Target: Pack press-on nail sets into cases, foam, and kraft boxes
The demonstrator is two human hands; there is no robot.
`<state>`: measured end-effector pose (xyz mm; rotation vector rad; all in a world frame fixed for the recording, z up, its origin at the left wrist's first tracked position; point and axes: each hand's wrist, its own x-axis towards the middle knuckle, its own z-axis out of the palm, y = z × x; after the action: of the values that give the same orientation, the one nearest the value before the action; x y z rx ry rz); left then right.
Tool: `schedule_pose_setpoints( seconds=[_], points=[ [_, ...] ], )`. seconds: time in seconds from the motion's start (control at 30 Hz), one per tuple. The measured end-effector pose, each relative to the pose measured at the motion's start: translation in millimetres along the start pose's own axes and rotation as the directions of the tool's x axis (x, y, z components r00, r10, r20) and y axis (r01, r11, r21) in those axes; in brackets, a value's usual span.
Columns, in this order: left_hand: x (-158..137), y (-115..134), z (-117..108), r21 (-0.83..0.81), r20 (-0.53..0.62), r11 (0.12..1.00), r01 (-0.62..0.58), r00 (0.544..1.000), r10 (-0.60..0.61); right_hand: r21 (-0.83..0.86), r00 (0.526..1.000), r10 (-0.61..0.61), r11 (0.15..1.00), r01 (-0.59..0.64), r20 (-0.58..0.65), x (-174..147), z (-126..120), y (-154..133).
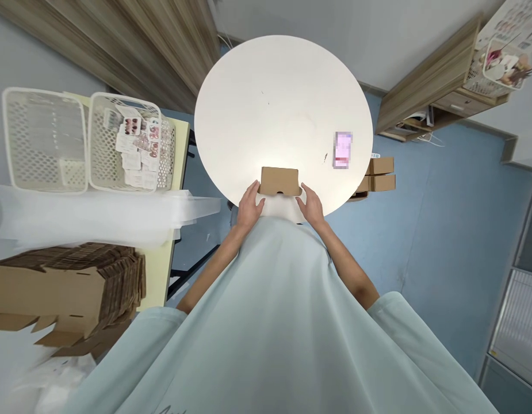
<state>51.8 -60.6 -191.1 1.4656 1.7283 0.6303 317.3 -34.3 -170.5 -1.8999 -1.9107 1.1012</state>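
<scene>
A small closed brown cardboard box [279,179] lies near the close edge of a round white table [266,75]. A dark half-round notch shows midway along its near side. My left hand [249,208] is at the box's near left corner, with the thumb held apart from the outstretched fingers. At the near right corner is my right hand [311,207], its thumb and fingers likewise apart. Both sets of fingertips are right beside the box; whether they touch it I cannot tell. Neither hand is closed around anything.
A phone with a blurred screen [343,150] lies on the table's right side. To the left, a side table [156,282] bears white baskets [91,144], white wrapping sheets [97,215] and flattened cardboard boxes [71,287]. Brown boxes [383,166] stand beyond the table's right edge.
</scene>
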Motion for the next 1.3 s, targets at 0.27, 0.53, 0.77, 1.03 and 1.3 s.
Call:
schedule_pose_setpoints(
  seconds=[0.27, 0.53, 0.77, 1.03, 1.3],
  points=[
    [2, 6, 0, 0.1, 0.155, 0.988, 0.12, 0.979, -0.134, -0.15, 0.971, 0.216, 0.968, -0.2, 0.098, 0, 5, -10],
    [2, 4, 13, 0.043, 0.139, 0.961, 0.272, 0.951, -0.275, -0.08, 0.959, 0.244, 0.969, -0.235, 0.144, 0, 18, 0],
    [5, -1, 26, -0.087, 0.069, 0.925, 0.37, 0.929, -0.364, 0.022, 0.96, 0.262, 0.964, -0.266, 0.102, 8, 35, 22],
    [16, -19, 37, -0.127, 0.041, 0.929, 0.348, 0.937, -0.346, 0.092, 0.953, 0.294, 0.949, -0.3, 0.075, 20, 42, 30],
    [27, -25, 37, -0.047, 0.049, 0.951, 0.305, 0.952, -0.302, 0.153, 0.933, 0.327, 0.924, -0.349, 0.152, 31, 50, 32]
  ],
)
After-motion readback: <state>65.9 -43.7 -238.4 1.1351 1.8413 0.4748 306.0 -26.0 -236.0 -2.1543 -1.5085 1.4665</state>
